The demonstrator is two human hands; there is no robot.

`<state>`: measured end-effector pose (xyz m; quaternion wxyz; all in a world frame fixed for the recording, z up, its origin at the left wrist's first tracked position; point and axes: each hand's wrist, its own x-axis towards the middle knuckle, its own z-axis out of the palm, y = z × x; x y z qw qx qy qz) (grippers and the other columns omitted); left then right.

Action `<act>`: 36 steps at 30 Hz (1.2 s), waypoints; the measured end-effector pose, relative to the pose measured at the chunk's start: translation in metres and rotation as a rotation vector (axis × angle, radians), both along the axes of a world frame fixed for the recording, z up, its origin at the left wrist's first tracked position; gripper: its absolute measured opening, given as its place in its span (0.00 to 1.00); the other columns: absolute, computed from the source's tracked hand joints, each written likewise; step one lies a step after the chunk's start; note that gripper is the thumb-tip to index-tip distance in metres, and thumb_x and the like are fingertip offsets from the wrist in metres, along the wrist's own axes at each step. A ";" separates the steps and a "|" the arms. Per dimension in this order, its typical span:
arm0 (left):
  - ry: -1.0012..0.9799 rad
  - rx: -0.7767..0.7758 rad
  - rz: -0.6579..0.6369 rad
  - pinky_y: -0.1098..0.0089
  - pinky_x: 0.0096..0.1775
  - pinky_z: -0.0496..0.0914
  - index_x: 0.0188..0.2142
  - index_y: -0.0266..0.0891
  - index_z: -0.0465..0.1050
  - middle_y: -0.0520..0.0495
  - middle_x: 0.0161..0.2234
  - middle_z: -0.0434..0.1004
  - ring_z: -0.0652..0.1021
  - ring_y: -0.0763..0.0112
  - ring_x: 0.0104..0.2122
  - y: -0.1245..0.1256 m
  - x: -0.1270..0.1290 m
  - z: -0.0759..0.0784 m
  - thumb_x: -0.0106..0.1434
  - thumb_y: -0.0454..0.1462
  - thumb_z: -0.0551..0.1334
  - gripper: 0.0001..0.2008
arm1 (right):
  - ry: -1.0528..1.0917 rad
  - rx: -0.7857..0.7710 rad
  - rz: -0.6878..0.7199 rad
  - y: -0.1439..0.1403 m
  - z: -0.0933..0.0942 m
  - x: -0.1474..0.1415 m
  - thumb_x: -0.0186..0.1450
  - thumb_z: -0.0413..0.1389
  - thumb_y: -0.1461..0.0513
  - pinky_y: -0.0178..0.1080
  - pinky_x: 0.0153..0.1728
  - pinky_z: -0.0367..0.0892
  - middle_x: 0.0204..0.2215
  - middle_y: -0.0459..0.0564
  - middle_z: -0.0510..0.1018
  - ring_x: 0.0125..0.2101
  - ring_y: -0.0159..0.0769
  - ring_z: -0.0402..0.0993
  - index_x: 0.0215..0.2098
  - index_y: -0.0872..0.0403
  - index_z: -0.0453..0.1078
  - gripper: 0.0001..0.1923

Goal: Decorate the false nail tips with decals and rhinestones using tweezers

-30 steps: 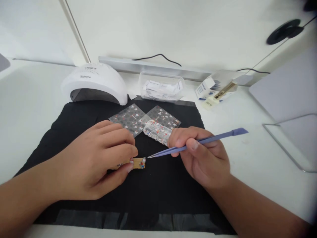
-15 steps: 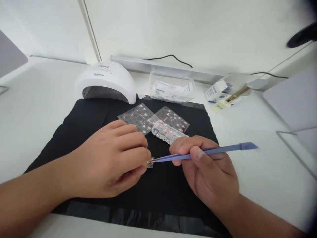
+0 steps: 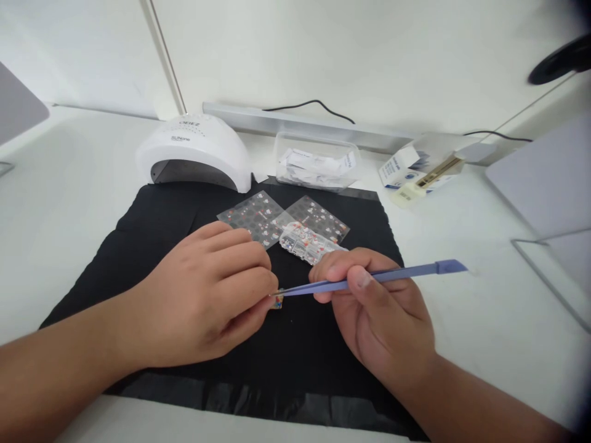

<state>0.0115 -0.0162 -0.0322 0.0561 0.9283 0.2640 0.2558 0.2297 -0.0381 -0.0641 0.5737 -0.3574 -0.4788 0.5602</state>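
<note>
A small decorated nail tip (image 3: 277,300), dotted with red and blue specks, sat on the black mat (image 3: 152,227) right at the fingertips of the left hand (image 3: 203,304). That hand lay curled over it, thumb and forefinger pinched down on its near end, most likely to keep so light a piece from skating about while it was worked on; only its outer end showed past the fingers.

The right hand (image 3: 378,314) held a pair of lilac tweezers (image 3: 369,280) like a pen, thumb and forefinger clamped on the shaft about midway, the broad flat end pointing away to the right. The tweezer points were pressed together and rested on the nail tip's top edge. Whether anything was caught between them was too small to tell. The low, nearly level angle of the tool seemed to suit fine placing, with the hand propped close to the mat for steadiness.

Just behind the right-hand knuckles lay a clear case of small gems (image 3: 307,241), within easy reach, and beyond it two sticker sheets (image 3: 258,215) spread flat on the mat. The dark mat probably served to show up tiny bright pieces.

Farther back on the white bench (image 3: 60,184) stood a white curing lamp (image 3: 194,151), a clear tub of folded wipes (image 3: 316,163), and to the right an opened box (image 3: 406,169) with a buffer block (image 3: 422,183) beside it.
</note>
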 end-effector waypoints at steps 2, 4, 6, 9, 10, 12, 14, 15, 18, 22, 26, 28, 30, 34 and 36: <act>-0.008 -0.010 -0.001 0.62 0.36 0.64 0.36 0.39 0.70 0.50 0.32 0.74 0.71 0.68 0.32 -0.001 0.000 0.000 0.66 0.31 0.61 0.03 | 0.000 -0.011 0.004 0.000 0.000 0.000 0.67 0.58 0.58 0.41 0.33 0.65 0.21 0.44 0.75 0.26 0.35 0.71 0.30 0.50 0.78 0.10; -0.012 -0.013 -0.004 0.62 0.36 0.64 0.36 0.39 0.70 0.50 0.32 0.75 0.71 0.69 0.31 -0.001 -0.001 0.000 0.67 0.31 0.61 0.03 | 0.005 -0.021 0.002 0.000 0.000 0.000 0.67 0.58 0.58 0.41 0.32 0.65 0.21 0.45 0.76 0.26 0.35 0.71 0.30 0.50 0.78 0.10; -0.012 -0.009 -0.006 0.62 0.36 0.64 0.36 0.39 0.70 0.50 0.32 0.75 0.71 0.69 0.31 -0.002 -0.001 0.000 0.67 0.31 0.61 0.03 | 0.004 -0.024 -0.004 0.001 0.001 -0.001 0.67 0.59 0.58 0.41 0.32 0.66 0.21 0.45 0.76 0.26 0.35 0.71 0.30 0.50 0.78 0.09; -0.013 0.000 -0.001 0.63 0.36 0.64 0.35 0.38 0.70 0.50 0.32 0.74 0.71 0.69 0.31 -0.001 0.000 0.000 0.67 0.31 0.61 0.04 | -0.016 -0.020 -0.010 0.001 0.001 -0.001 0.67 0.59 0.57 0.42 0.32 0.66 0.20 0.44 0.75 0.25 0.35 0.71 0.29 0.50 0.77 0.10; -0.010 0.001 0.000 0.63 0.36 0.64 0.35 0.38 0.70 0.50 0.32 0.75 0.71 0.69 0.31 -0.001 0.000 0.000 0.67 0.31 0.61 0.04 | -0.021 -0.019 -0.009 0.002 0.001 -0.001 0.67 0.59 0.57 0.42 0.32 0.67 0.20 0.44 0.75 0.25 0.36 0.71 0.29 0.50 0.77 0.10; -0.005 0.003 -0.002 0.63 0.37 0.65 0.35 0.38 0.70 0.49 0.32 0.75 0.71 0.69 0.31 -0.001 0.000 0.000 0.67 0.31 0.61 0.04 | -0.020 -0.018 -0.003 0.002 0.000 0.000 0.67 0.59 0.57 0.42 0.32 0.66 0.21 0.45 0.75 0.26 0.36 0.71 0.30 0.50 0.77 0.09; -0.006 0.003 -0.006 0.62 0.37 0.65 0.35 0.38 0.70 0.49 0.32 0.75 0.72 0.68 0.31 -0.001 0.000 0.000 0.67 0.31 0.61 0.03 | -0.003 -0.019 0.006 0.002 0.000 0.000 0.67 0.59 0.58 0.41 0.32 0.66 0.22 0.45 0.75 0.26 0.35 0.72 0.30 0.50 0.78 0.09; -0.009 0.002 -0.006 0.62 0.37 0.65 0.35 0.38 0.70 0.49 0.32 0.75 0.72 0.68 0.31 -0.001 0.000 0.000 0.66 0.31 0.61 0.03 | 0.007 -0.018 0.012 0.002 0.000 0.001 0.67 0.59 0.58 0.40 0.32 0.66 0.22 0.45 0.75 0.26 0.34 0.72 0.30 0.49 0.78 0.09; -0.016 -0.001 -0.002 0.62 0.37 0.65 0.35 0.38 0.70 0.50 0.31 0.75 0.72 0.69 0.31 -0.002 0.000 0.000 0.66 0.31 0.61 0.03 | 0.019 -0.015 0.019 0.002 -0.001 0.001 0.67 0.59 0.58 0.40 0.31 0.65 0.23 0.44 0.75 0.26 0.33 0.72 0.31 0.49 0.78 0.09; -0.010 -0.002 -0.006 0.62 0.37 0.64 0.35 0.38 0.70 0.50 0.31 0.75 0.72 0.70 0.31 -0.001 0.001 -0.001 0.67 0.31 0.61 0.03 | -0.001 -0.024 0.009 0.002 0.001 0.000 0.66 0.60 0.56 0.41 0.30 0.66 0.22 0.45 0.74 0.25 0.35 0.71 0.29 0.49 0.78 0.09; -0.009 -0.007 -0.009 0.62 0.37 0.64 0.35 0.38 0.70 0.50 0.31 0.75 0.72 0.70 0.31 0.000 0.000 -0.001 0.67 0.31 0.61 0.03 | 0.005 -0.030 0.015 0.004 0.000 0.002 0.66 0.60 0.56 0.41 0.31 0.66 0.21 0.45 0.74 0.25 0.35 0.71 0.29 0.49 0.78 0.10; -0.013 -0.004 -0.011 0.62 0.37 0.64 0.35 0.38 0.69 0.51 0.31 0.75 0.72 0.70 0.30 0.000 0.000 -0.001 0.66 0.30 0.61 0.03 | 0.015 -0.034 0.025 0.004 0.000 0.002 0.66 0.60 0.56 0.41 0.31 0.66 0.21 0.45 0.74 0.26 0.35 0.72 0.30 0.49 0.78 0.10; -0.016 0.002 -0.015 0.62 0.37 0.64 0.35 0.38 0.69 0.51 0.31 0.75 0.72 0.70 0.30 0.000 -0.001 -0.001 0.66 0.30 0.62 0.04 | 0.018 -0.039 0.029 0.004 -0.001 0.002 0.66 0.60 0.56 0.41 0.31 0.66 0.22 0.45 0.74 0.26 0.35 0.72 0.29 0.49 0.79 0.10; -0.027 0.010 -0.025 0.63 0.36 0.64 0.35 0.38 0.70 0.51 0.31 0.76 0.73 0.69 0.30 -0.001 -0.001 -0.002 0.65 0.30 0.63 0.04 | 0.014 -0.044 0.027 0.004 -0.001 0.002 0.66 0.60 0.55 0.41 0.31 0.66 0.21 0.45 0.75 0.26 0.36 0.72 0.29 0.49 0.78 0.10; -0.031 0.005 -0.025 0.63 0.36 0.64 0.35 0.38 0.70 0.51 0.31 0.76 0.73 0.69 0.30 -0.001 -0.001 -0.002 0.65 0.30 0.63 0.03 | 0.017 -0.042 0.034 0.004 -0.001 0.002 0.66 0.60 0.56 0.41 0.31 0.66 0.21 0.45 0.74 0.26 0.36 0.72 0.30 0.50 0.78 0.10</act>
